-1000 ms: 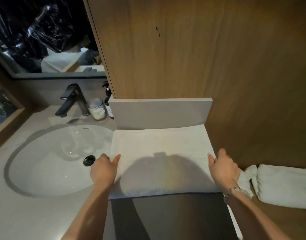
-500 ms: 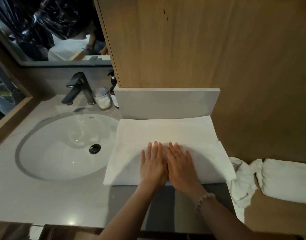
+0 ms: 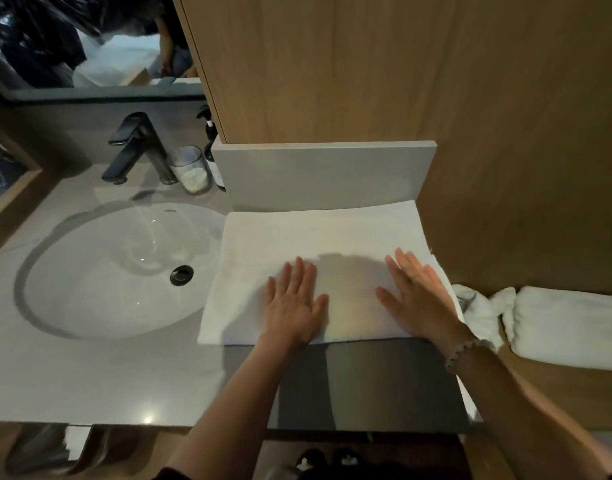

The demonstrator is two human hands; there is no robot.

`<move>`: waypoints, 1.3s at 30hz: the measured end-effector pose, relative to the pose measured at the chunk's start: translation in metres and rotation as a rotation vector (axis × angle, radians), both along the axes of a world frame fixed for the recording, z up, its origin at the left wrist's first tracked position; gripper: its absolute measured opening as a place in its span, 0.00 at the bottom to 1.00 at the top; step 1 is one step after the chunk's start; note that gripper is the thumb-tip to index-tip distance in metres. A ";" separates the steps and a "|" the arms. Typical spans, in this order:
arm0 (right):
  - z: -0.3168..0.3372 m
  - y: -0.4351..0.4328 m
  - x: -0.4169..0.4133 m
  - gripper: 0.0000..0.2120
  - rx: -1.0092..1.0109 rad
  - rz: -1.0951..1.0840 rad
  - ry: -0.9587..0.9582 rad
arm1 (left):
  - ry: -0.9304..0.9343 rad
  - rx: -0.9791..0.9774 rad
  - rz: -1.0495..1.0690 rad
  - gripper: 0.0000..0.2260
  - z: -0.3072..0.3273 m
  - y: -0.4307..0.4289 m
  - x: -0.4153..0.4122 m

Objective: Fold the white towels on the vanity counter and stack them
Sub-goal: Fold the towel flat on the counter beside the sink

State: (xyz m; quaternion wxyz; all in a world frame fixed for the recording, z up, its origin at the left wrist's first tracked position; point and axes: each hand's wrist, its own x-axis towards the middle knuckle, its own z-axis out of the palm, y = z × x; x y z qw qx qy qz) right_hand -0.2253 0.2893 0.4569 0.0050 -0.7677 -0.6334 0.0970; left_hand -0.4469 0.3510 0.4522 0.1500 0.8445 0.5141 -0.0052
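White towel (image 3: pixel 315 237), folded to a broad rectangle, lies flat on the grey desk (image 3: pixel 90 375) just right of the sink (image 3: pixel 107 271). Its far edge sits against the grey upstand (image 3: pixel 325 178) below the wood panel (image 3: pixel 366 64).

Vs. half a sec ago, we see the change in the hands. Then they lay side by side, touching, at the towel's middle; now they're spread apart. Left hand (image 3: pixel 294 303) rests palm-down left of centre, by the towel's near edge, fingers straight, gripping nothing. Right hand (image 3: pixel 415 296) lies flat too, fingers straight, close to the towel's right edge, w/ a bead bracelet (image 3: pixel 462 351) on the wrist. One sec ago both hands pinched the towel's left and right edges; that grip is gone. The towel itself sits in about the same spot.

Round about: a dark panel (image 3: pixel 366 382) of the desk top shows nearer than the towel, partly covered by our forearms. To the right, on a wood surface, a crumpled towel (image 3: pixel 477 310) lies just beside the right wrist, and past it a folded towel (image 3: pixel 567 327). Far left: black faucet (image 3: pixel 135 147), a glass (image 3: pixel 190 169) w/ sth white inside, a dark pump bottle (image 3: pixel 212 150) half hidden by the wood panel's edge, and a mirror (image 3: pixel 90 39) above. The right hand hides the towel's near-right corner.
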 end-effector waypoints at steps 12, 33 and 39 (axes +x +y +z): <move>0.002 -0.006 0.016 0.36 -0.054 -0.056 -0.018 | 0.126 0.006 0.186 0.40 0.007 0.016 -0.056; 0.047 0.111 0.041 0.22 0.071 -0.829 0.877 | -0.980 -0.505 0.906 0.27 0.063 0.129 -0.050; 0.039 0.130 0.039 0.15 0.103 -0.881 0.922 | -0.908 -0.459 0.915 0.06 0.046 0.147 -0.042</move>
